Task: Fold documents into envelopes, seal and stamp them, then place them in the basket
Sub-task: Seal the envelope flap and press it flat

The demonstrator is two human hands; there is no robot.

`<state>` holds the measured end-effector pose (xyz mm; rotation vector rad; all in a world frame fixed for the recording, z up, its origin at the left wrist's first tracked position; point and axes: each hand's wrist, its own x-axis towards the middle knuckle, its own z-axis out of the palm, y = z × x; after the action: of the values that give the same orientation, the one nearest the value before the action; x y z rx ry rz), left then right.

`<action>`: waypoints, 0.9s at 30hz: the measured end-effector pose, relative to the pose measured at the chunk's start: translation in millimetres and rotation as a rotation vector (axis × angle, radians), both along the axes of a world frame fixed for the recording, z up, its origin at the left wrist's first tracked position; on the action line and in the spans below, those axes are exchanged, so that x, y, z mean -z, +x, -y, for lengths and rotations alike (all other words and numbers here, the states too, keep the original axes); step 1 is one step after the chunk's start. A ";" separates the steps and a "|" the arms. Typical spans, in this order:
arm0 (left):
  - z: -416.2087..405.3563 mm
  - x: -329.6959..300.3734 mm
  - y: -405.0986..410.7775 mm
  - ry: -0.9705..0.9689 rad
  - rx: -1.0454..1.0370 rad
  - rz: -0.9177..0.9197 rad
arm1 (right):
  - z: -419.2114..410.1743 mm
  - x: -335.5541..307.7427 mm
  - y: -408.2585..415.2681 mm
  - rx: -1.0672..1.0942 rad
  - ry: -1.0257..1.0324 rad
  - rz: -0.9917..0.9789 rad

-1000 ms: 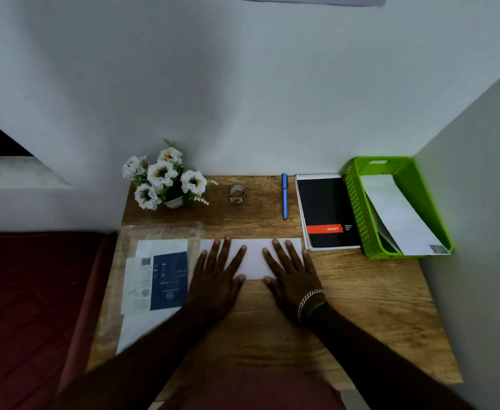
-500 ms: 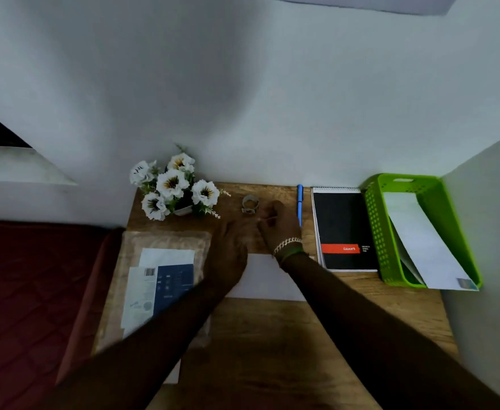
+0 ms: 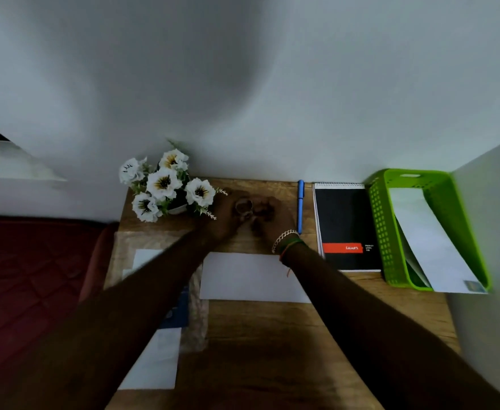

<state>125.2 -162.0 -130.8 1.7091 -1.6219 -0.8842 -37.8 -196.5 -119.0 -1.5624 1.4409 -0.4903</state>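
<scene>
A white envelope [image 3: 251,276] lies flat in the middle of the wooden desk [image 3: 272,335]. Both arms stretch over it to the back of the desk. There my left hand [image 3: 222,224] is wrapped around a small tape roll [image 3: 244,207] from the left. My right hand [image 3: 265,218], with a chain bracelet on the wrist, has its fingers curled against the roll's right side. The spot is dark and blurred, so that hand's grip is unclear. The green basket [image 3: 376,220] stands at the far right and holds white envelopes [image 3: 426,241].
A pot of white flowers [image 3: 166,184] stands just left of the hands. A blue pen [image 3: 300,205] and a black notebook [image 3: 343,220] lie between the hands and the basket. A plastic sleeve with printed papers [image 3: 154,359] lies at the left edge. Walls close in behind and on the right.
Both hands have left the envelope and reached forward to the tape roll by the flowers. The envelope stays where it was, and the view has tilted up.
</scene>
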 end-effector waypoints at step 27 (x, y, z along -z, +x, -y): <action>-55.8 -59.5 -24.5 0.298 -0.149 -0.711 | -55.6 -79.2 -51.4 0.232 0.372 0.592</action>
<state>100.7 -106.2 -71.3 1.4249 -0.9117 -1.4976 -89.2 -140.9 -39.8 -0.8590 1.1640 -0.7052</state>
